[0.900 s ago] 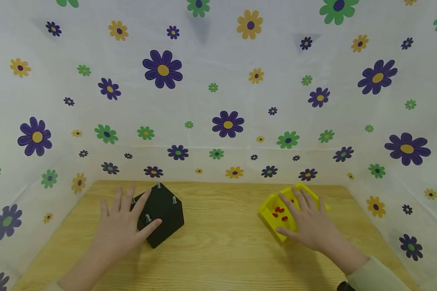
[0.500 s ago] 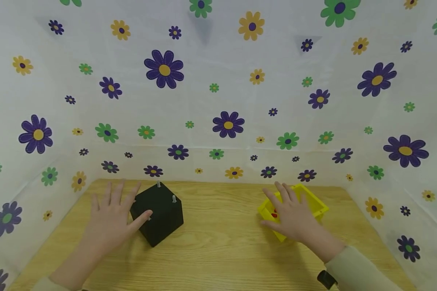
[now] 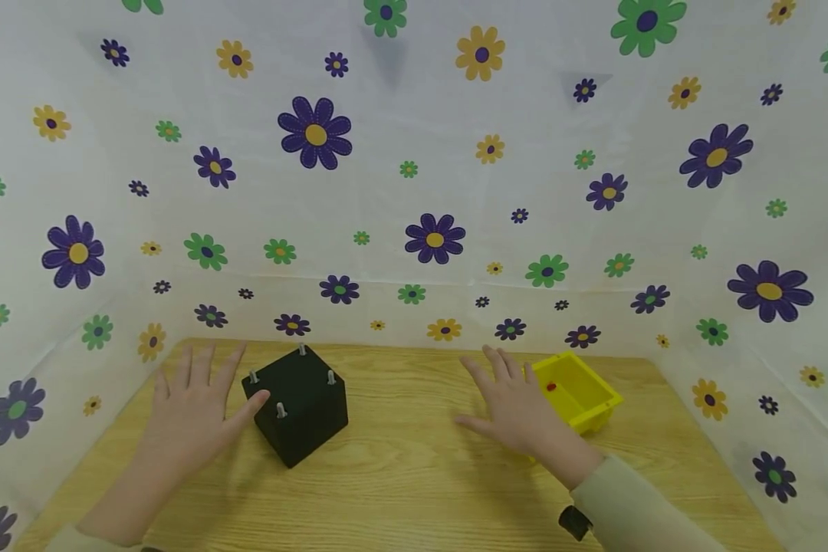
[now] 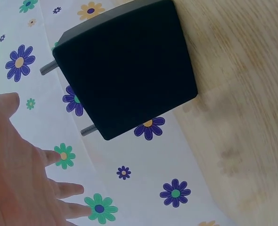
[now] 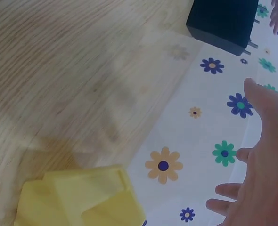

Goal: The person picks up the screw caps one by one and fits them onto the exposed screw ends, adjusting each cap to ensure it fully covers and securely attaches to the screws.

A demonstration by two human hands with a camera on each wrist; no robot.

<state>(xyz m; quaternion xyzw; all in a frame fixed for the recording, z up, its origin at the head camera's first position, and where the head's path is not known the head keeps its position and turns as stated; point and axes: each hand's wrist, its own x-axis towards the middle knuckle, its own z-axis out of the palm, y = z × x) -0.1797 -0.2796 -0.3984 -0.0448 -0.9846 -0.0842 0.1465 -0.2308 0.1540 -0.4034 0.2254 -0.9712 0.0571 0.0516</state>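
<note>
A black block [image 3: 297, 406] stands on the wooden table, with metal threaded studs [image 3: 280, 410] rising from the corners of its top. To its left my left hand [image 3: 192, 418] hovers with fingers spread, the thumb tip overlapping the block's near-left edge in the head view. In the left wrist view the block [image 4: 125, 70] is apart from the hand. My right hand [image 3: 517, 406], fingers spread and holding nothing, is above the left part of a yellow bin [image 3: 579, 387]. The hand hides much of the bin; one small red piece [image 3: 550, 386] shows inside.
Wooden tabletop [image 3: 400, 460] lies between the block and the bin. A white flower-print sheet [image 3: 386, 192] encloses the back and both sides. A dark round object [image 3: 575, 523] is at the right sleeve's cuff [image 3: 596, 491].
My right hand has moved left from over the bin's middle, uncovering its right part. My left hand has drawn left, off the black block. Block and bin stay put.
</note>
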